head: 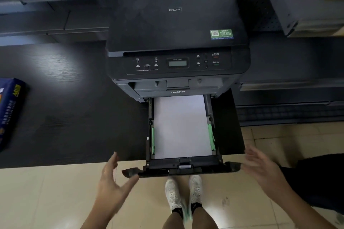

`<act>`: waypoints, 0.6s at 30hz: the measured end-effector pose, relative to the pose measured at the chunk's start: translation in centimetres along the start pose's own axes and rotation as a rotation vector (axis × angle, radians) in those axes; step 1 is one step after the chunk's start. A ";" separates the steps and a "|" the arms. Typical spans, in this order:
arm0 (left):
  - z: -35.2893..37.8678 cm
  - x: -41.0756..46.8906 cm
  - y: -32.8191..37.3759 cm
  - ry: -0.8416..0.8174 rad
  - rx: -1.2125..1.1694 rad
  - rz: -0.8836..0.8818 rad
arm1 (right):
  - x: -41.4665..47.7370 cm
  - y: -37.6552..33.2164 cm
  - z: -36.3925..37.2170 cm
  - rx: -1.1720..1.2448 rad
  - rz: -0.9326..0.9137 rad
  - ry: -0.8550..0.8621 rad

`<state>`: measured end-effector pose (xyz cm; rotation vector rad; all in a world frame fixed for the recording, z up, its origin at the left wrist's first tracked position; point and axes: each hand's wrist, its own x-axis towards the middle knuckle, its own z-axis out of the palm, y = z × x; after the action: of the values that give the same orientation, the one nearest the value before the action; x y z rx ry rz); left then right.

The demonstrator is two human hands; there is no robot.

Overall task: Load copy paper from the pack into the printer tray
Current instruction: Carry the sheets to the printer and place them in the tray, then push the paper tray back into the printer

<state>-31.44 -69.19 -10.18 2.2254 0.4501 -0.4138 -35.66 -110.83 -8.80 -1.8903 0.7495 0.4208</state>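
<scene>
A black printer stands on a dark table. Its paper tray is pulled out toward me, past the table's front edge. White copy paper lies flat in the tray between green side guides. The blue paper pack lies on the table at the far left. My left hand hovers open just left of the tray's front panel, thumb near its left end. My right hand hovers open, slightly blurred, just right of the panel. Neither hand holds anything.
The dark table ends at a front edge level with my hands. Grey shelving stands to the right of the printer. Below are a tiled floor and my feet in white shoes.
</scene>
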 end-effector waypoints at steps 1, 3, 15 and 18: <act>0.3 -0.5 -0.7 -0.022 0.065 -0.009 | -0.5 1.2 0.3 -0.010 0.014 -0.033; 1.4 -1.0 -1.3 -0.047 0.136 -0.035 | -1.1 2.9 1.7 -0.020 0.037 -0.026; 3.5 0.5 -0.6 0.076 -0.210 -0.188 | -0.3 2.4 5.8 0.181 0.023 0.239; 3.2 1.4 0.6 0.064 -0.238 -0.166 | 0.4 1.4 5.5 0.162 -0.021 0.233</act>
<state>-30.46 -71.77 -12.39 1.9822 0.6858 -0.3561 -36.10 -106.36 -12.32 -1.8102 0.8889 0.1220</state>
